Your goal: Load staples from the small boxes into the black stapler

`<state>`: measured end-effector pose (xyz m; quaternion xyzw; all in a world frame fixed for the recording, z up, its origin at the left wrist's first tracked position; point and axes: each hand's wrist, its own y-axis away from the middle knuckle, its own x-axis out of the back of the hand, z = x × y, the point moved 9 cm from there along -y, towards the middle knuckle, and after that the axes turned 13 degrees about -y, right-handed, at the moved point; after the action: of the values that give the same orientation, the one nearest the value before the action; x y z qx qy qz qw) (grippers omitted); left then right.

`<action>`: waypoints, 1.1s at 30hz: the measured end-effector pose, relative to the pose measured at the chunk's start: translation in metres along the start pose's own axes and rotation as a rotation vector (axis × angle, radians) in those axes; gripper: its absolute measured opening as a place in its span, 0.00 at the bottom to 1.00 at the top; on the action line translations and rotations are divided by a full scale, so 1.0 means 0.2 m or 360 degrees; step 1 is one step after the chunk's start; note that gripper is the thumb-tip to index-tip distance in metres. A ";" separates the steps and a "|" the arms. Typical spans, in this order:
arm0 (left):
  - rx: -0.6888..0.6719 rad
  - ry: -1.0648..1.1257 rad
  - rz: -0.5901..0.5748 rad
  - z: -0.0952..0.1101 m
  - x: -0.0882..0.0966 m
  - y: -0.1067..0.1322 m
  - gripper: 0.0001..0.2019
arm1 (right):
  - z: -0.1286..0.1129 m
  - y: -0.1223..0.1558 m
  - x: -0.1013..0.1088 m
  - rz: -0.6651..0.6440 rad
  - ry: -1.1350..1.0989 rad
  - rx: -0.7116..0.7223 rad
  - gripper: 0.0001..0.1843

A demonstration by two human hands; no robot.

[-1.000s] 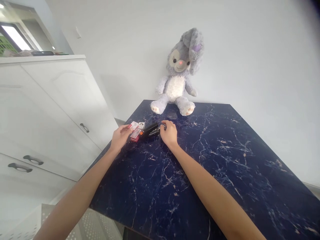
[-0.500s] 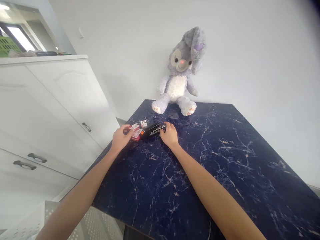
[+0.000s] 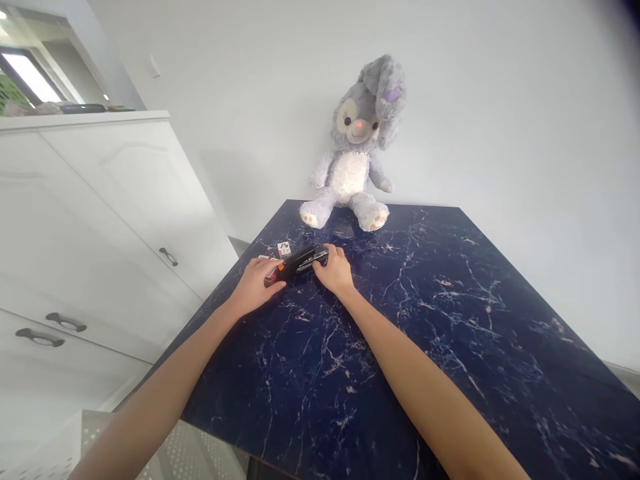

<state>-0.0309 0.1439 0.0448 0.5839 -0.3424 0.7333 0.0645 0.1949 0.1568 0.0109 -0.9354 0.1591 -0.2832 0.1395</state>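
Note:
A black stapler (image 3: 299,257) with an orange piece at its left end and a silver strip along its side lies at a slant on the dark table. My right hand (image 3: 336,270) grips its right end between thumb and fingers. My left hand (image 3: 255,283) is spread at the orange end, its thumb apart from the fingers. Under those fingers are red-and-white small boxes (image 3: 271,274), mostly hidden. Whether the left hand touches the stapler, I cannot tell. Just behind the stapler is a small white box (image 3: 284,249) with dark and red print.
The blue marbled table (image 3: 450,333) reaches back to the wall. A grey plush rabbit (image 3: 350,173) sits at its far edge, with a small dark round thing (image 3: 343,230) between its feet. White cabinets (image 3: 110,220) stand on the left, and perforated white panels (image 3: 185,447) at lower left.
My left hand has moved right from the edge of the red-and-white boxes to over them, covering most of them, near the stapler's orange end. My right hand stays on the stapler. The view has shifted slightly.

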 end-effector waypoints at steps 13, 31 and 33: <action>0.0264 0.0133 0.0055 -0.07 -0.05 0.01 0.21 | 0.01 -0.01 0.02 0.0005 -0.0132 -0.0015 0.26; 0.0315 0.0190 0.0076 -0.08 -0.04 0.01 0.19 | -0.05 0.01 -0.02 -0.0230 -0.0302 0.0041 0.26; 0.0318 0.0186 0.0076 -0.08 -0.04 0.01 0.20 | -0.06 0.01 -0.03 -0.0256 -0.0324 0.0045 0.27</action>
<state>-0.0425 0.1537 0.0344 0.5354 -0.2772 0.7978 0.0082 0.1834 0.1548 0.0161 -0.9670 0.0646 -0.1993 0.1449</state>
